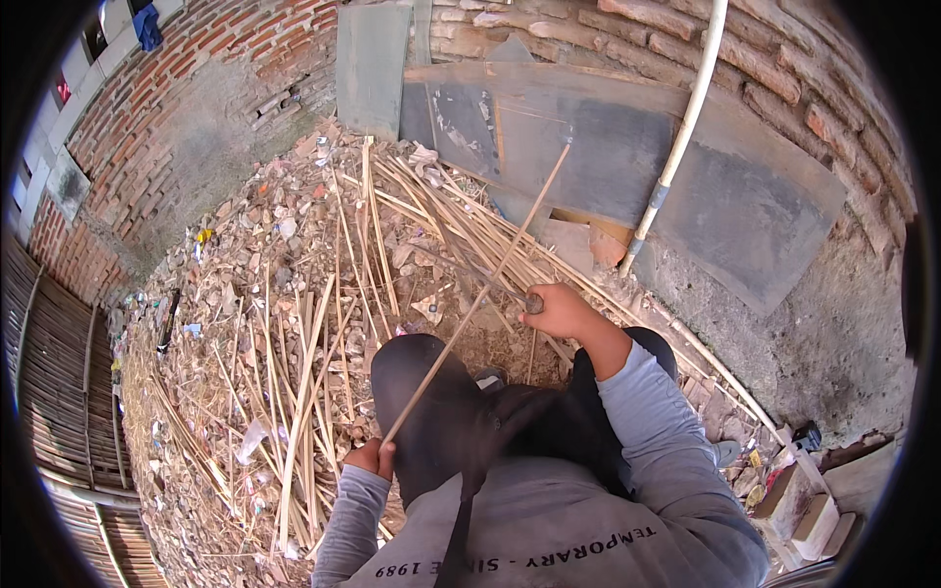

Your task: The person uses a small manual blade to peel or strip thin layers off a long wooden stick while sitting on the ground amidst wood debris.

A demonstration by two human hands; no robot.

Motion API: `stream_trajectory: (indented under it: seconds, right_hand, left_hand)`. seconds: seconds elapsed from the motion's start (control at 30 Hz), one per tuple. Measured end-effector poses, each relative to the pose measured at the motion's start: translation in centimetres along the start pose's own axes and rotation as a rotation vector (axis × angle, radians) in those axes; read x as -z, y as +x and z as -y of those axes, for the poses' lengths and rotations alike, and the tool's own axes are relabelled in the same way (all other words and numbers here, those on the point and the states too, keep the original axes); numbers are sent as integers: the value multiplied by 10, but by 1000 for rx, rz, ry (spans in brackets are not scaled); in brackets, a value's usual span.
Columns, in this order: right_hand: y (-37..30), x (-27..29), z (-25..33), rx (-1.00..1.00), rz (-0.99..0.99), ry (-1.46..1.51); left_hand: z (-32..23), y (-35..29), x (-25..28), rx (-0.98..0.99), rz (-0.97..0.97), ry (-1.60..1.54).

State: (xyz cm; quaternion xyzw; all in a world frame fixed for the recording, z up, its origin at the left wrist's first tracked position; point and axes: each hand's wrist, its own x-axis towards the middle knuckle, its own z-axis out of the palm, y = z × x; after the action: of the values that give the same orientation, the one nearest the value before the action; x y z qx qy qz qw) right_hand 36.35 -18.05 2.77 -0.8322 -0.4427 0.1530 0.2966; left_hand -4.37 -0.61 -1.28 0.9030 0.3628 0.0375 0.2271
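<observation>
My left hand (372,458), low beside my left knee, is closed around the lower end of a long bamboo strip (528,216). The strip slants up and away to the right over my knee, its far end in the air. In front of my right knee, my right hand (564,314) grips the rounded wooden handle of a knife (470,269). Its thin dark blade points left and away and crosses the strip. Whether the blade touches the strip, I cannot tell.
Split bamboo strips (309,392) lie on the rubble-strewn ground to the left. A larger bundle (470,216) lies ahead. Dark panels (618,157) and a pale pole (676,147) lean on the brick wall. A woven bamboo fence (64,372) stands at far left.
</observation>
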Motion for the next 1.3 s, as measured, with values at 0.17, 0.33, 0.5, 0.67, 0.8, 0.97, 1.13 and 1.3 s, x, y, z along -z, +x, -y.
stream_trajectory:
  seconds: [0.17,0.33,0.5,0.67,0.8,0.97,1.13,1.3]
  right_hand:
    - [-9,-1,9,183,-44,-120]
    - [-11,-7,20,351,4,-222]
    - [-9,0,21,228,-56,-319]
    - [-15,-12,32,257,19,-249]
    - [-15,-34,34,291,116,-386]
    - [2,-26,14,51,48,-174]
    - [-2,-25,11,35,51,-209]
    - [-6,-29,25,115,196,-277]
  left_hand:
    - [-18,1,8,12,44,3]
    - [-24,11,9,17,73,-6]
    - [-25,13,10,44,95,23]
    - [-27,12,8,32,82,48]
    - [-34,15,15,25,130,72]
    - [-31,14,15,-4,125,82]
    - [-30,16,14,-14,137,96]
    - [-32,17,19,12,173,91]
